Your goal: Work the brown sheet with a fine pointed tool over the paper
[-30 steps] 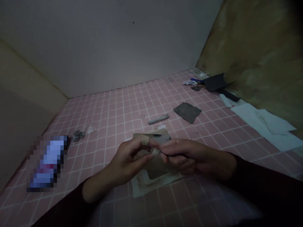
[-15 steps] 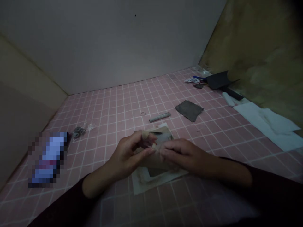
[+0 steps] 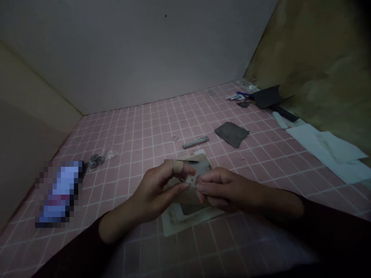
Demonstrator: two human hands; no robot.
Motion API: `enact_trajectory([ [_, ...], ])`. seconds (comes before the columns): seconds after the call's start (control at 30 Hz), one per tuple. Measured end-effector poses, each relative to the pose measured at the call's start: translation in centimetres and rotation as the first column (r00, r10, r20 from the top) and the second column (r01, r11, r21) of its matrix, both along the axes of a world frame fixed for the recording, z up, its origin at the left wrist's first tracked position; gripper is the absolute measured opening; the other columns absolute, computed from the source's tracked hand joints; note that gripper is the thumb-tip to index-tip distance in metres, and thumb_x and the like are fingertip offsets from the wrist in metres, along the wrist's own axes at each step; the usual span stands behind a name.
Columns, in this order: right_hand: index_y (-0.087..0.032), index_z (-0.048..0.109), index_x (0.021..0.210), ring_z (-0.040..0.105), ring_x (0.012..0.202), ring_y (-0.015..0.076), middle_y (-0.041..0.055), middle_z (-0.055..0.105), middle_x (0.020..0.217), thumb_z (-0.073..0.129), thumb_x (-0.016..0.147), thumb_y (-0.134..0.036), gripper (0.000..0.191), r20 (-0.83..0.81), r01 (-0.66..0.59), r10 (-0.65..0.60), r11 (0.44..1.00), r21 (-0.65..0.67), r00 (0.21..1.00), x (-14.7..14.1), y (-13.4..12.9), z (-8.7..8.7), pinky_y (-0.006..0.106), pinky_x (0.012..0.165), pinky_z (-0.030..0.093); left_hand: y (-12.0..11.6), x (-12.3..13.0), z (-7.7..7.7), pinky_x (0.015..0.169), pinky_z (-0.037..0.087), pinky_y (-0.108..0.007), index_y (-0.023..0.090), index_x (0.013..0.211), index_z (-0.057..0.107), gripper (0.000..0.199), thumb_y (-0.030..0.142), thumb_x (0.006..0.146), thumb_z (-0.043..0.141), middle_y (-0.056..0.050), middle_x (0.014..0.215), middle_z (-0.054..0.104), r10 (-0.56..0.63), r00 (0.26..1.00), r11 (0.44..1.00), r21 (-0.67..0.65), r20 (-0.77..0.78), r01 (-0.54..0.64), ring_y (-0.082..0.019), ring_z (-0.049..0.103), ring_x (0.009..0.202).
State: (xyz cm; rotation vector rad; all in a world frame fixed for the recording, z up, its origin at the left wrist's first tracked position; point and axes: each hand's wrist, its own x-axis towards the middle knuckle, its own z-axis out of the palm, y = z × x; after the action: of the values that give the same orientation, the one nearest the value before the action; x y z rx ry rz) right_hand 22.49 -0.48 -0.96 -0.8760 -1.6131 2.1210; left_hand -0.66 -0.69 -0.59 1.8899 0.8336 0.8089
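**One small pale piece (image 3: 191, 180) between left hand (image 3: 156, 191) and right hand (image 3: 224, 189)**

Clock positions are taken from the piece, with 12 o'clock away from the person.

The piece bears a dark mark on its face and sits raised above a stained white sheet (image 3: 172, 227). Left hand, on the 9 o'clock side: thumb and forefinger clamped on the piece. A beige finger wrap (image 3: 177, 166) encircles that forefinger. Right hand, on the 3 o'clock side: thumb and forefinger together at the piece's near edge; I cannot tell whether they grip it or something hidden.

On the pink checked surface (image 3: 139, 135): grey rod (image 3: 195, 142) at 12; thin ring (image 3: 175, 138) at 11; dark grey rectangular sheet (image 3: 232, 134) between 1 and 2, with a black dustpan-shaped item (image 3: 267, 96) farther out; white papers (image 3: 321, 154) just short of 3; clear bag of rings (image 3: 97, 160) between 9 and 10; pixelated lit screen (image 3: 59, 193) at 9.
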Motion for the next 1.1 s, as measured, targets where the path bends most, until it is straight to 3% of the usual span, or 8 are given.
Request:
enact_trajectory([
  [0.1, -0.017, 0.054, 0.076, 0.041, 0.056, 0.0095, -0.0036, 0.045, 0.063, 0.048, 0.095, -0.020, 0.019, 0.131, 0.031, -0.141, 0.789, 0.614, 0.981, -0.3, -0.7, -0.6, 0.025, 0.054, 0.031, 0.0, 0.2, -0.4, 0.080, 0.051, -0.025, 0.021, 0.112, 0.060, 0.019, 0.022, 0.094, 0.061, -0.004, 0.103, 0.066, 0.047, 0.999, 0.994, -0.097, 0.029, -0.044, -0.014, 0.064, 0.091],
  [0.23, -0.018, 0.052, 0.078, 0.040, 0.058, 0.0097, -0.0032, 0.046, 0.067, 0.046, 0.093, -0.014, 0.017, 0.153, 0.000, -0.176, 0.654, 0.757, 0.972, -0.5, -0.9, -0.9, 0.026, 0.057, 0.031, 0.1, 0.4, -0.9, 0.079, 0.051, -0.026, 0.021, 0.114, 0.059, 0.023, 0.026, 0.092, 0.064, -0.004, 0.102, 0.066, 0.081, 0.996, 0.978, -0.196, 0.046, -0.070, -0.015, 0.065, 0.090],
  [0.4, -0.019, 0.055, 0.079, 0.027, 0.039, 0.0060, -0.0094, 0.036, 0.050, 0.046, 0.097, -0.035, 0.026, -0.025, 0.044, -0.044, 0.999, 0.004, 0.999, -0.2, 0.1, 0.1, 0.019, 0.038, 0.022, 0.2, 0.0, -0.2, 0.081, 0.050, -0.027, 0.021, 0.114, 0.060, 0.023, 0.022, 0.092, 0.064, -0.004, 0.105, 0.065, 0.011, 1.000, 0.995, -0.097, 0.024, -0.009, -0.015, 0.063, 0.091],
  [0.5, -0.018, 0.055, 0.081, 0.013, 0.034, 0.0042, -0.0126, 0.029, 0.046, 0.049, 0.096, -0.033, 0.022, -0.162, -0.073, -0.004, 0.882, -0.465, 0.987, 0.3, 0.9, 0.2, 0.017, 0.032, 0.012, 0.1, -0.1, 0.2, 0.083, 0.049, -0.027, 0.021, 0.114, 0.061, 0.021, 0.020, 0.093, 0.062, -0.004, 0.105, 0.065, -0.026, 1.000, 0.998, -0.052, 0.010, 0.027, -0.015, 0.062, 0.095],
  [0.67, -0.017, 0.056, 0.079, 0.009, 0.034, 0.0037, -0.0132, 0.027, 0.045, 0.049, 0.095, -0.030, 0.021, -0.241, -0.171, 0.034, 0.799, -0.576, 0.970, 0.6, 1.2, 0.1, 0.016, 0.031, 0.011, 0.1, 0.0, 0.4, 0.086, 0.049, -0.026, 0.021, 0.113, 0.061, 0.020, 0.018, 0.094, 0.059, -0.003, 0.104, 0.065, -0.057, 0.998, 0.998, -0.016, 0.007, 0.057, -0.015, 0.062, 0.098],
  [0.87, -0.018, 0.055, 0.077, 0.030, 0.041, 0.0069, -0.0088, 0.036, 0.050, 0.047, 0.097, -0.035, 0.027, 0.020, 0.003, -0.004, 0.998, 0.061, 1.000, -0.2, -0.2, 0.5, 0.020, 0.040, 0.025, -0.1, 0.1, 0.2, 0.081, 0.050, -0.026, 0.021, 0.112, 0.061, 0.019, 0.021, 0.092, 0.063, -0.003, 0.102, 0.065, 0.032, 0.999, 0.999, -0.040, 0.030, -0.030, -0.015, 0.063, 0.092],
  [1.0, -0.017, 0.050, 0.073, 0.041, 0.059, 0.0099, -0.0031, 0.046, 0.065, 0.047, 0.095, -0.022, 0.023, 0.146, 0.053, -0.200, 0.744, 0.666, 0.969, -0.7, -1.0, -0.1, 0.027, 0.057, 0.030, 0.0, 0.4, -0.3, 0.074, 0.050, -0.024, 0.020, 0.112, 0.061, 0.022, 0.023, 0.091, 0.065, -0.003, 0.095, 0.064, 0.104, 0.993, 0.991, -0.093, 0.058, -0.099, -0.013, 0.061, 0.083],
  [1.1, -0.018, 0.052, 0.074, 0.040, 0.054, 0.0093, -0.0041, 0.045, 0.061, 0.047, 0.096, -0.027, 0.025, 0.114, 0.073, -0.159, 0.840, 0.537, 0.981, -0.7, -0.9, -0.2, 0.025, 0.053, 0.030, 0.1, 0.4, -0.4, 0.075, 0.051, -0.025, 0.019, 0.111, 0.062, 0.023, 0.024, 0.090, 0.067, -0.004, 0.095, 0.065, 0.108, 0.992, 0.988, -0.121, 0.058, -0.100, -0.014, 0.062, 0.083],
])
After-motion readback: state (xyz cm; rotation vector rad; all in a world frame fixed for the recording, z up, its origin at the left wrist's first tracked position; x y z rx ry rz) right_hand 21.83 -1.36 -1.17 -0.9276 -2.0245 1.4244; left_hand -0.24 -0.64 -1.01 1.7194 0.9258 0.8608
